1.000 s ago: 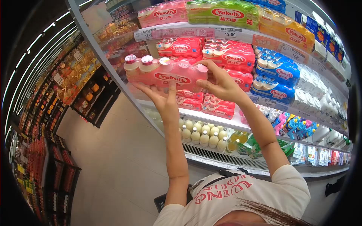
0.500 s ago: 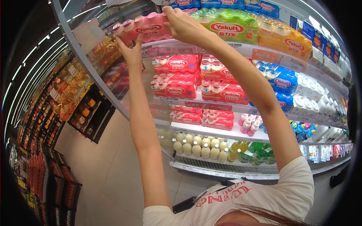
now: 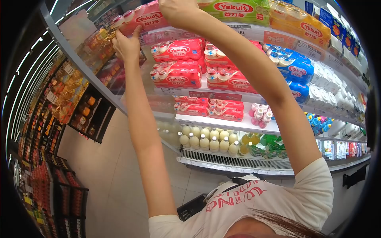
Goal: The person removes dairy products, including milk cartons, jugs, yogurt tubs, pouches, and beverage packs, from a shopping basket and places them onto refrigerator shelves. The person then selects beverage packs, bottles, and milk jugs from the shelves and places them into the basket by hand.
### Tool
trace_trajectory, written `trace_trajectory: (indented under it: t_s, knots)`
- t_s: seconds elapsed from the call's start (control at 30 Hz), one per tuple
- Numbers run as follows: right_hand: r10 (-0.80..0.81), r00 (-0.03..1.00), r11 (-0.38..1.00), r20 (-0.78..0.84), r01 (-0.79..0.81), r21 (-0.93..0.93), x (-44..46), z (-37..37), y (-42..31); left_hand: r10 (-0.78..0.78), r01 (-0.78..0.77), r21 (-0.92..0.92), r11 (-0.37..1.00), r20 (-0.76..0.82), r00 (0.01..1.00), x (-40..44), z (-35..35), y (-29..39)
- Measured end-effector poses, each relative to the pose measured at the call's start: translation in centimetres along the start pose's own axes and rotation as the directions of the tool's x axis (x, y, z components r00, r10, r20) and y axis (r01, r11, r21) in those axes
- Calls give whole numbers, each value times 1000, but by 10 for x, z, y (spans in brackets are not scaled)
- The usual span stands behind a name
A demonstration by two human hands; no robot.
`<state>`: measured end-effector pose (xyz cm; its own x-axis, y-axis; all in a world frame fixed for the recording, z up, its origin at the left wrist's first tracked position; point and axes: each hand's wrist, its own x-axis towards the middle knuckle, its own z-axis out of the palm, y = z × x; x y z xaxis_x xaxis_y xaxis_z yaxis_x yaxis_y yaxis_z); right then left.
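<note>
Along the top shelf, a pink shrink-wrapped pack of Yakult bottles (image 3: 147, 19) lies between my two hands. My left hand (image 3: 127, 45) grips its near left end, thumb on the front face and fingers low around the corner. At the opposite end, my right hand (image 3: 178, 11) bends over the pack; its fingers are partly cut off by the frame's upper edge. Right of that hand stand a green Yakult pack (image 3: 238, 11) and an orange one (image 3: 300, 24). Red Yakult packs (image 3: 178, 73) are stacked on the shelf below.
Blue Yakult packs (image 3: 291, 67) sit right of the red ones. White-capped bottles (image 3: 214, 144) line the lowest shelf above a vent grille. A clear side panel with a grey frame (image 3: 77, 55) borders the cooler on the left. Across the aisle is a dark display rack (image 3: 93, 115).
The pack and both hands now appear higher and slightly left, as does the shelving. My right hand is now partly out of frame. Both hands stay on the pack.
</note>
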<state>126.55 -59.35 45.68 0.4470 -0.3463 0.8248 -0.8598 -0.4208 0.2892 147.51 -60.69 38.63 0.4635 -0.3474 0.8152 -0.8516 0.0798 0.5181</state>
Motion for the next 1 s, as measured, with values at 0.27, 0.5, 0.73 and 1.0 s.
trace_trajectory:
  t_s: [0.27,0.5,0.73,1.0]
  knots:
    - [21,988,982,155,-50,184,11,-5,7,564,-552,172,816,-27,825,34,-30,1]
    - [-85,805,971,587,-66,232,36,-39,25,499,-569,61,820,412,763,81,-37,1]
    - [-67,968,965,241,2,262,12,-7,26,408,-616,284,735,540,736,85,-39,12]
    - [-107,910,969,401,6,246,16,-13,27,244,-447,318,836,514,822,112,-23,3]
